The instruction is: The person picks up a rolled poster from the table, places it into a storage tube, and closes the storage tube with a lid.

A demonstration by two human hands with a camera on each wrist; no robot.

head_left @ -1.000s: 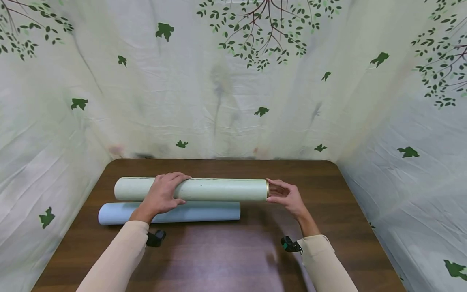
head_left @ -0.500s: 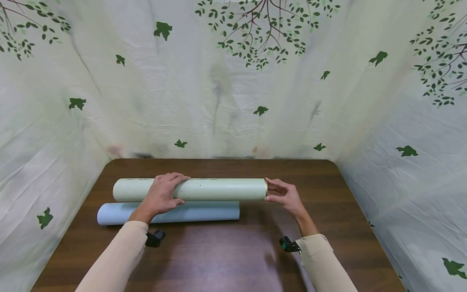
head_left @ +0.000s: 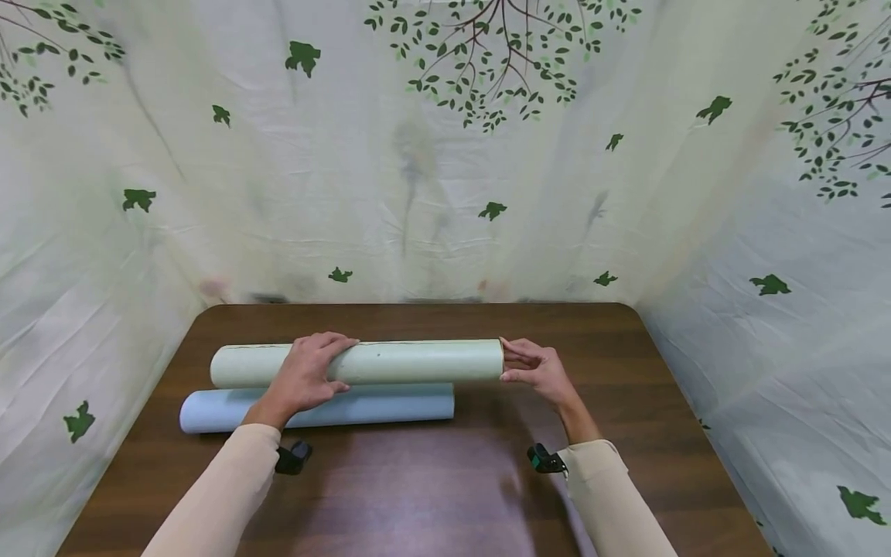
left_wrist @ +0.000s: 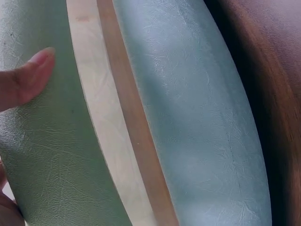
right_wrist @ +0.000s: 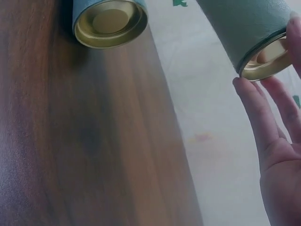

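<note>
Both hands hold a long pale green tube (head_left: 425,361) level, raised off the table. My left hand (head_left: 306,379) grips it from above, left of its middle, and the left thumb (left_wrist: 35,77) lies along its near side. At the tube's right end my right hand (head_left: 539,371) holds the gold metal rim (right_wrist: 263,73), fingers on one side and thumb on the other. A light blue tube (head_left: 390,404) lies on the table just in front of the green one, untouched. Its right end has a recessed gold metal cap (right_wrist: 110,23).
The brown wooden table (head_left: 418,495) has rounded far corners. White cloth (head_left: 431,178) printed with leaves and branches hangs behind it and along both sides. A black camera sits at each wrist.
The head view has shifted slightly. Both hands keep their hold on the green tube, whose gold rim shows less now at its right end. The blue tube lies still.
</note>
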